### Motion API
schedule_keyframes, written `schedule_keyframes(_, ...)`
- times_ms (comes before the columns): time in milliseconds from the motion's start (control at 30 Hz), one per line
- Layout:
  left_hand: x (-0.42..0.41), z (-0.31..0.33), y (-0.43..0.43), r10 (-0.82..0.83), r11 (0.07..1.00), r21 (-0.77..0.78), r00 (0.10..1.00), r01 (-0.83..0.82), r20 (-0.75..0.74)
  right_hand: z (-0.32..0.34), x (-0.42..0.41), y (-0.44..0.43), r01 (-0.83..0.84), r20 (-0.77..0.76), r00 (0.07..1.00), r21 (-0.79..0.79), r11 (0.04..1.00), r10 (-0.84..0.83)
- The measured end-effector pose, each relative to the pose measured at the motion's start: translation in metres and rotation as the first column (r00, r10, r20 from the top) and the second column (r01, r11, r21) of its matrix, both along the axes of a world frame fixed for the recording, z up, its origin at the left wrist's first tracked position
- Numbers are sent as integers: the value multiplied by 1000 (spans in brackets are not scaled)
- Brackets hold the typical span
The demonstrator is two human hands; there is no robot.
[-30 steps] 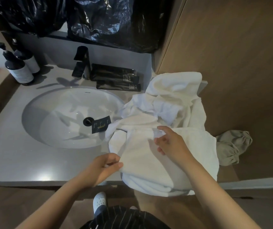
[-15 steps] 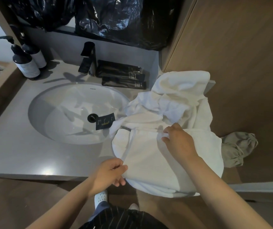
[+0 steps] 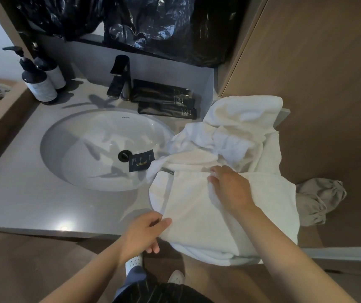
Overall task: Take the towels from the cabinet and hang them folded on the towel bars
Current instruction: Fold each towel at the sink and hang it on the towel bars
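A heap of white towels point(image 3: 236, 132) lies on the right end of the grey vanity counter point(image 3: 33, 200), spilling over the front edge. The nearest white towel point(image 3: 199, 217) is spread flat on top. My left hand point(image 3: 142, 235) pinches its near left corner between thumb and fingers at the counter's front edge. My right hand point(image 3: 229, 189) grips a fold at the towel's far edge, fingers curled into the cloth. No towel bar and no cabinet shelf are in view.
A white sink basin point(image 3: 83, 149) with a black tag point(image 3: 141, 160) near the drain sits left of the towels. Black faucet point(image 3: 120, 77), two pump bottles point(image 3: 37, 82) and black packets point(image 3: 166, 101) stand behind. A wooden panel point(image 3: 317, 73) rises on the right, a grey cloth point(image 3: 319, 200) below it.
My left hand slid down to the towel's near corner at the counter edge and pinched it. My right hand closed on the towel's far fold. The view shifted slightly left.
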State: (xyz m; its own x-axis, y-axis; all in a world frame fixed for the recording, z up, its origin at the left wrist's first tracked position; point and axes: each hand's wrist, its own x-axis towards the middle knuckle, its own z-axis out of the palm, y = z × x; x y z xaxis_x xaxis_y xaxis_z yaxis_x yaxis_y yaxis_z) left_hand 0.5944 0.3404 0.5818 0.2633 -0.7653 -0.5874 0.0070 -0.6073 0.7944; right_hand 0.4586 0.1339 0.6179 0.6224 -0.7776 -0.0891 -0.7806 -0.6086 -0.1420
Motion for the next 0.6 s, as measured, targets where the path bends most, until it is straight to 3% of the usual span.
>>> schedule_keyframes(133,4,5,-4,-5,1000,16,1000,6,-26,0,-3,-4,-26,-208,978,40,999,33)
schedule_keyframes(233,7,11,-1,-83,996,20,994,84,-65,5,-3,-7,-54,-282,957,41,998,63)
schedule_keyframes(367,4,10,-2,-144,989,40,990,144,-6,12,-11,-13,-97,-259,961,25,995,101)
schedule_keyframes(600,7,2,-17,-97,995,6,987,97,127,-5,-10,-8,-136,-222,965,28,990,139)
